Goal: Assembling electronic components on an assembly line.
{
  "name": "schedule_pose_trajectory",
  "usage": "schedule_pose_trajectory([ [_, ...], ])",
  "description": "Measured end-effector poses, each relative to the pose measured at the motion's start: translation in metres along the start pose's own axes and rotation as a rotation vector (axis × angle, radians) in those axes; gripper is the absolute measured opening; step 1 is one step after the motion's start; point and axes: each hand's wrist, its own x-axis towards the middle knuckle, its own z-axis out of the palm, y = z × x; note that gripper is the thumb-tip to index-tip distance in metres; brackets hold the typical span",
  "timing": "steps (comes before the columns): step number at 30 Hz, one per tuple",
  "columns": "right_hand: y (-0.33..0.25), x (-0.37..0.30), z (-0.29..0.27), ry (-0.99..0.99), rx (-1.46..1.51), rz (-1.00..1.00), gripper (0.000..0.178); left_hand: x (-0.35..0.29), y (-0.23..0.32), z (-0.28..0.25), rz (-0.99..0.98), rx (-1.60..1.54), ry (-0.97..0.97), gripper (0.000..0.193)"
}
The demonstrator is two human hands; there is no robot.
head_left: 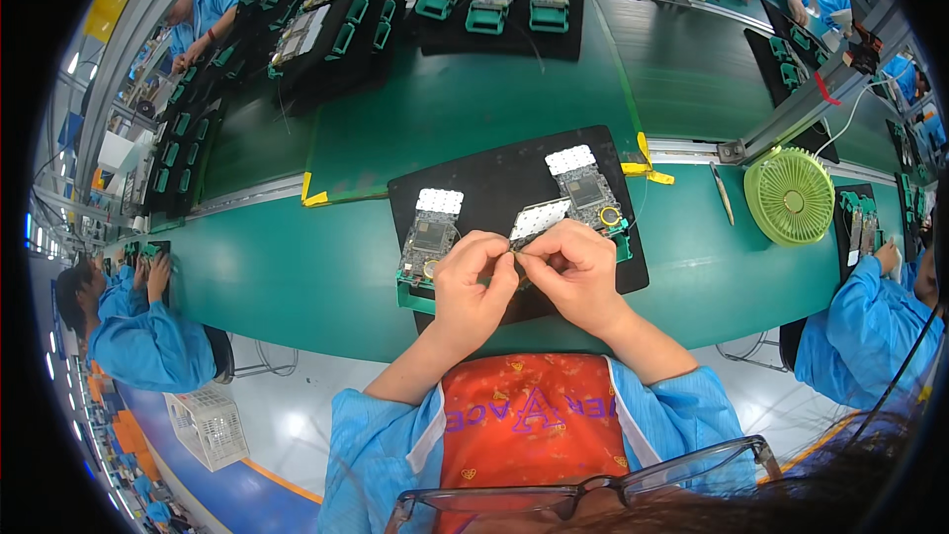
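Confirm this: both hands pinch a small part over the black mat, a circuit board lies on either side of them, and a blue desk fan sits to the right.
Not quite: the desk fan is light green, not blue, as the head view shows. The rest holds: left hand and right hand pinch a small part over the black mat, between the circuit boards.

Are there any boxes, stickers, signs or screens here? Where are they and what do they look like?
No boxes or screens show clearly.
Yellow tape tabs: at the green belt's edge beyond the black mat, small bright strips.
White padded sheets: on the circuit boards on the black mat, rectangular, dotted.
Another white sheet: held just above both hands, left hand, right hand.
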Motion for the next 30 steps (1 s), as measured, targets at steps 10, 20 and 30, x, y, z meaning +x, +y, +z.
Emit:
schedule_pose_trajectory([
  [10, -0.001, -0.001, -0.002, -0.047, 0.084, 0.081, 0.007, 0.002, 0.004, 0.005, 0.324, 0.293, 0.086, 0.014],
  [20, -0.002, 0.000, -0.007, -0.069, 0.112, 0.106, 0.008, 0.002, 0.003, 0.008, 0.395, 0.355, 0.121, 0.013],
  [30, 0.029, 0.023, -0.065, 0.174, -0.694, 0.241, 0.044, 0.008, -0.047, -0.005, -0.122, 0.175, 0.103, 0.033],
])
